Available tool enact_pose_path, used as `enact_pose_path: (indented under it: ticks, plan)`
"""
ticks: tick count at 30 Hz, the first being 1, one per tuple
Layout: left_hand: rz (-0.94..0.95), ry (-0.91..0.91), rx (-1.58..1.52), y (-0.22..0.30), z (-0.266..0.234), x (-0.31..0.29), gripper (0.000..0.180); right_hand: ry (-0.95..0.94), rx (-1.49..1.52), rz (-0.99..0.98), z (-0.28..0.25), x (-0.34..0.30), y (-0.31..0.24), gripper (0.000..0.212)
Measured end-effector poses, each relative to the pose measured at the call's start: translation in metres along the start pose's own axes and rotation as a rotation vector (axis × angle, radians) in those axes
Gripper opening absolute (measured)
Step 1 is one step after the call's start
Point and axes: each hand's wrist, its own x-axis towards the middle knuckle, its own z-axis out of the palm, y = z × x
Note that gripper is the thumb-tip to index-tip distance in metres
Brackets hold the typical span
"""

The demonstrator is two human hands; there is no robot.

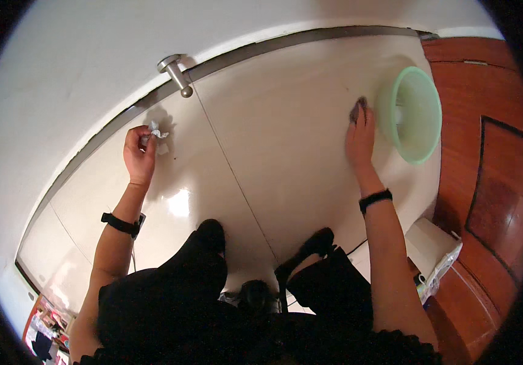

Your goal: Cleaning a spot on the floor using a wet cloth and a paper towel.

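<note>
Crumpled white tissue point(157, 131) is pinched between the thumb and fingers of my left hand point(140, 152), low over the tiled floor and close to the wall. My right hand point(361, 139) reaches forward on the other side, just left of a pale green plastic tub point(409, 115). Its fingers are drawn together and point down at the floor. A small dark patch point(358, 109) shows at those fingertips; I cannot make out what it is. Something whitish lies inside the tub. A black band circles each wrist.
A metal doorstop point(176, 76) juts from the wall's base, ahead and to the left. Right of the tub stands a reddish-brown wooden door point(465, 91). A white box-like container point(430, 243) sits by it. My black shoes point(211, 236) are on the tiles point(261, 152).
</note>
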Motion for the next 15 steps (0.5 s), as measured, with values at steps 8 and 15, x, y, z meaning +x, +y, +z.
enact_pose_path:
  ticks: [8, 15]
  plan:
    - [0.052, -0.080, 0.039, -0.004, 0.004, -0.011, 0.017, -0.428, 0.218, -0.540, -0.036, -0.120, -0.039, 0.052]
    - [-0.050, -0.072, 0.109, -0.010, -0.005, -0.016, 0.017, -0.500, 0.005, -0.711, 0.004, 0.048, -0.146, 0.044]
